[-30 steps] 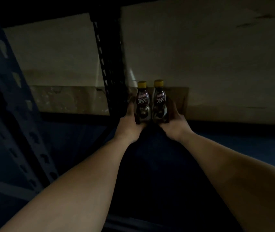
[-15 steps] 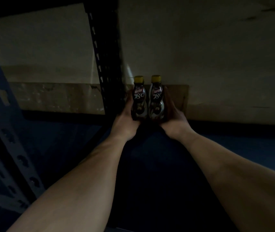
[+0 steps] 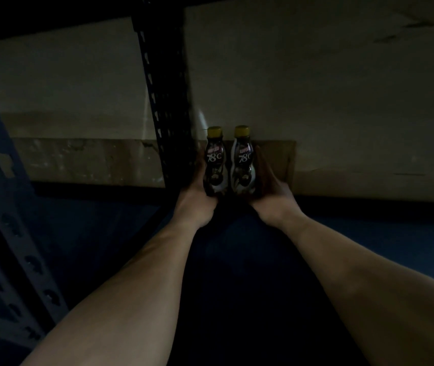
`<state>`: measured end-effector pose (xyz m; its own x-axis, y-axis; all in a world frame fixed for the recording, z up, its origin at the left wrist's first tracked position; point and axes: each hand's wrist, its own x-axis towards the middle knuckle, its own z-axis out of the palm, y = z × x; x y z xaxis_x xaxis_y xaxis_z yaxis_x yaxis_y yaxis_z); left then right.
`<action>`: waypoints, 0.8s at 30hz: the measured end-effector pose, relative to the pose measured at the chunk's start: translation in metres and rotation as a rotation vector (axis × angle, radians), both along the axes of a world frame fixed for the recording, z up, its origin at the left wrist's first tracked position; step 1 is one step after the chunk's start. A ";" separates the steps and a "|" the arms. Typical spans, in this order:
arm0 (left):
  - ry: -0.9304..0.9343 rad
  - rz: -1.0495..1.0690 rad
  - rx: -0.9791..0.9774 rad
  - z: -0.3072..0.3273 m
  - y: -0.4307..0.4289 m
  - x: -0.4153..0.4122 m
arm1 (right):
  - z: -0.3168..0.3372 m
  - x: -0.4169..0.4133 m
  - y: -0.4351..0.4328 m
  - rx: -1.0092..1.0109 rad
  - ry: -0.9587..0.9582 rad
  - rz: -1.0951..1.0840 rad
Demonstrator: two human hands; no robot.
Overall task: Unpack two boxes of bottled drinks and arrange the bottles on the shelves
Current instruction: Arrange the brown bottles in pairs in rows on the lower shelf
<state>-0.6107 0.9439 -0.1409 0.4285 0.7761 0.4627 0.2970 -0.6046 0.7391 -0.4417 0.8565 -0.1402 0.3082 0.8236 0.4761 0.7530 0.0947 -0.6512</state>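
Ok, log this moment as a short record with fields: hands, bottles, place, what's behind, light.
left hand: grips the left bottle low on its outer side
right hand: grips the right bottle the same way
bottles: upright, side by side, yellow caps, labels facing the camera
place: at the back of the dark blue shelf, just right of the black upright post
behind: a cardboard panel against the wall
light: dim; bottle bases not discernible

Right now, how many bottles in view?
2. Both upright, side by side at the back of the shelf: left bottle held by the left hand, right bottle held by the right hand. Scene is dim; more may sit out of view.
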 end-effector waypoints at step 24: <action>0.075 0.156 -0.105 0.013 -0.033 -0.013 | 0.007 -0.006 -0.027 0.008 0.441 -0.007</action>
<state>-0.6236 0.9108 -0.1281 0.3299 0.8779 0.3470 0.4374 -0.4679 0.7679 -0.4475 0.8296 -0.1331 0.4891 0.8175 0.3040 0.4041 0.0965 -0.9096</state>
